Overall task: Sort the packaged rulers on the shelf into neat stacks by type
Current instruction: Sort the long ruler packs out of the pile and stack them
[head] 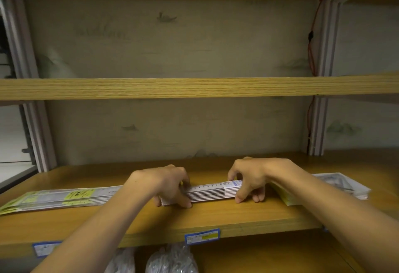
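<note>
Squaring the middle ruler stack (pixel 207 192) on the shelf (pixel 216 216), I grip its ends with left hand (pixel 166 183) and right hand (pixel 248 179), green pile (pixel 62 197) left, another pile (pixel 336 186) right, sorting seemingly near done.

Shelf (pixel 216 216) front strip bare, open for reach-in. Middle blocked by white ruler stack (pixel 207 192), with left hand (pixel 166 183) and right hand (pixel 248 178) gripping its ends. Yellow-label packs (pixel 60 197) fill left side, another pile (pixel 336 184) right. Upper board (pixel 194 88) caps headroom; back strip behind stacks free.
</note>
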A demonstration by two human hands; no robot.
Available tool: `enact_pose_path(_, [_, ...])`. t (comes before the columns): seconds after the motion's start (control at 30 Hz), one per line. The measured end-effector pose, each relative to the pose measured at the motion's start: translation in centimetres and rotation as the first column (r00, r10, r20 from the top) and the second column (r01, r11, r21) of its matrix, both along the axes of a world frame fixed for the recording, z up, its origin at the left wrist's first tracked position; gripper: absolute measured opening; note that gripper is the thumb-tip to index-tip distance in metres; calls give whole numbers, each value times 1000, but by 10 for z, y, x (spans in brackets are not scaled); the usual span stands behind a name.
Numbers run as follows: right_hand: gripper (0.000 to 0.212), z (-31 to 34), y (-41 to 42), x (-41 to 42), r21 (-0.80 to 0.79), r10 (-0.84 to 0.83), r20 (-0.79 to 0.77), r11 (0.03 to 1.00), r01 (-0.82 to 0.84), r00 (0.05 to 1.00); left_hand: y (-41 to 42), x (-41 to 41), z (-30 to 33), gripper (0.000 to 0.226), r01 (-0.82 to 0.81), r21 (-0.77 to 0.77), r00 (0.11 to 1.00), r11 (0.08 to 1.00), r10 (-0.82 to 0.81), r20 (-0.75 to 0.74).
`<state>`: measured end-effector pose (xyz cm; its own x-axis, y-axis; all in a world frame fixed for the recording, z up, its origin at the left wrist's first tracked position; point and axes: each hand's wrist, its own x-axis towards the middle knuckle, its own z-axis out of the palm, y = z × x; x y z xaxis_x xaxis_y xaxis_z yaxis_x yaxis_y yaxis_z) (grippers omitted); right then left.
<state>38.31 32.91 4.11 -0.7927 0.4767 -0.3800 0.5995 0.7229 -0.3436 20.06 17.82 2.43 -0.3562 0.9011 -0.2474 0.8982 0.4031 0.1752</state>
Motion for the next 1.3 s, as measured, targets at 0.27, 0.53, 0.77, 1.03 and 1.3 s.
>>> enact_pose_path(0.27, [49, -2, -1, -1, 51, 51, 34, 997, -53, 998, -3, 3, 3, 67, -5, -32, 1000, 999, 5, 23])
enact_pose_path(0.53, [62, 0, -3, 0, -16, 28, 37, 999, -28, 999, -4, 5, 9, 72, 16, -65, 999, 998, -13, 35])
enact_pose_path(0.77, [60, -1, -6, -1, -9, 9, 14, 1000, -9, 1000, -3, 8, 12, 66, 69, -95, 997, 993, -73, -40])
enact_pose_path(1.03, [42, -3, -5, 1, 11, 24, -19, 1000, -24, 1000, -5, 14, 19, 64, 55, -150, 996, 987, -44, 79])
enact_pose_path(1.3, [53, 2, -10, 3, 26, 11, 14, 1000, -11, 1000, -5, 17, 18, 72, 49, -143, 997, 988, -39, 73])
